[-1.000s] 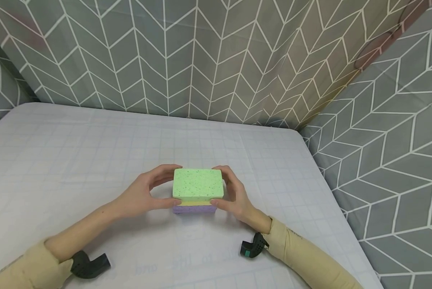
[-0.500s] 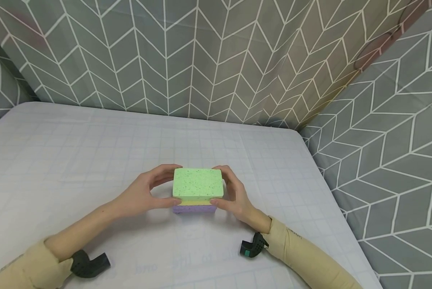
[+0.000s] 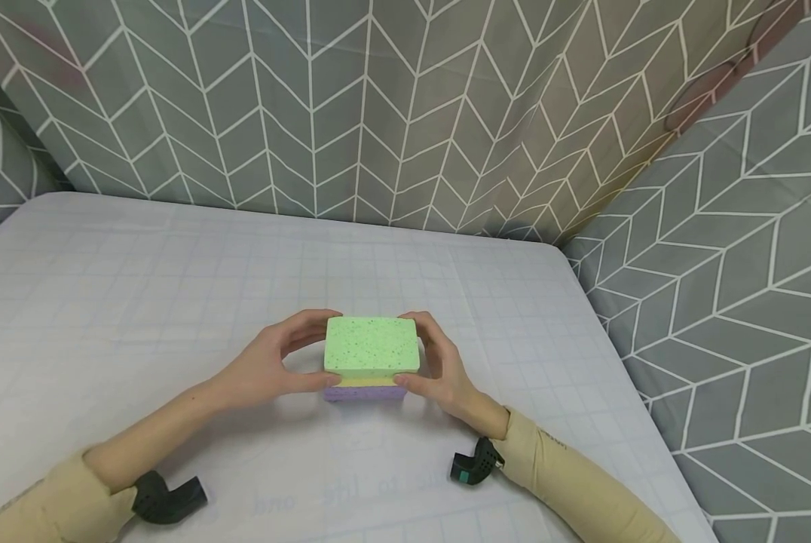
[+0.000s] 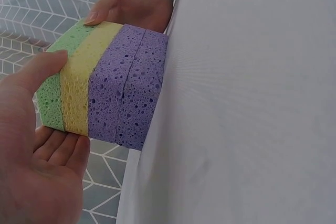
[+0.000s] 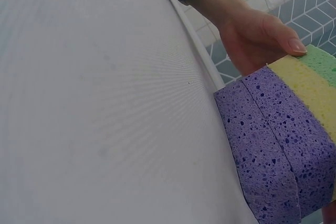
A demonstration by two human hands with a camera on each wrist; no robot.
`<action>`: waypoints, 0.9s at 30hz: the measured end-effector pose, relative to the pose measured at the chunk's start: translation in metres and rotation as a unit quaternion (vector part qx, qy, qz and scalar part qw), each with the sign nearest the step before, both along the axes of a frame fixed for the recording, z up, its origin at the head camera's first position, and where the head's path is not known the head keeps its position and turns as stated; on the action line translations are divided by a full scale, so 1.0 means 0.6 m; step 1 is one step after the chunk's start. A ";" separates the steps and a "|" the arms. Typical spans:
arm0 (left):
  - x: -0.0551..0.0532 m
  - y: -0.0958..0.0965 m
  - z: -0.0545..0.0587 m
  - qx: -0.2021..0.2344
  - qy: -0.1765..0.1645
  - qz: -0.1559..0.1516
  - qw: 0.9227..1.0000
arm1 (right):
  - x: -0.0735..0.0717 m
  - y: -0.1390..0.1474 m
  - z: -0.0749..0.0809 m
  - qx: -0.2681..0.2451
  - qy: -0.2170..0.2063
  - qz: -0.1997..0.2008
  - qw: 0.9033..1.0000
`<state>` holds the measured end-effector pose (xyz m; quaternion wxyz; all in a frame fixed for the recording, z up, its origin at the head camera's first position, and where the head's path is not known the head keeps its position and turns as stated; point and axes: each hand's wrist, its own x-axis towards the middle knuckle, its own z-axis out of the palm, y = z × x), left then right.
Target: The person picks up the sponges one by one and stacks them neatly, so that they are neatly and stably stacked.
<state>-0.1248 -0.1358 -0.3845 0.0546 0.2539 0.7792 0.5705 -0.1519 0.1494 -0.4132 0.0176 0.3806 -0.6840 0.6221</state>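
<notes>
A stack of sponges stands on the white-covered table, its layers lined up. On top lies a speckled green sponge, with a yellow sponge under it. Below are two purple layers, an upper purple sponge and a lower purple sponge, split by a thin seam. My left hand pinches the green sponge at its left end, thumb on the near side where green meets yellow, fingers on the far side. At the other end my right hand grips it likewise; its fingertips are partly hidden behind the sponge.
The table wears a white cloth with faint grid lines. Grey curtains with a white chevron pattern hang behind and to the right of it. A black wrist camera sits on the left cuff, another black wrist camera on the right.
</notes>
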 end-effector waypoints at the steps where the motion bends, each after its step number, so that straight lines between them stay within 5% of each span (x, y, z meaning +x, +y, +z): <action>1: 0.000 0.000 0.000 0.001 -0.001 0.000 1.000 | 0.000 0.000 0.000 0.000 0.000 0.000 1.000; 27: 0.001 0.002 0.001 -0.007 0.008 -0.005 1.000 | -0.001 0.005 -0.004 -0.007 0.036 -0.003 0.999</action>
